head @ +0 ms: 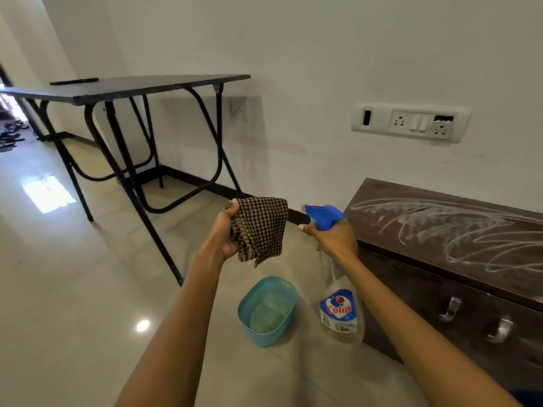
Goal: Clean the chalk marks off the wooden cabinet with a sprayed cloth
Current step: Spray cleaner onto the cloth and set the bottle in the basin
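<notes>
My left hand [224, 232] holds up a brown-and-black checked cloth [261, 227], which hangs open in front of me. My right hand [335, 240] grips a clear spray bottle [340, 309] with a blue trigger head [321, 215], its nozzle pointing left at the cloth from a short gap. A finger rests on the trigger. To the right stands the dark wooden cabinet [440, 304]. White chalk scribbles [458, 233] cover its top.
A teal plastic tub [266, 311] sits on the glossy tiled floor below my hands. A black folding table [132, 86] stands at the left against the white wall. A switch and socket panel [410, 122] is on the wall above the cabinet.
</notes>
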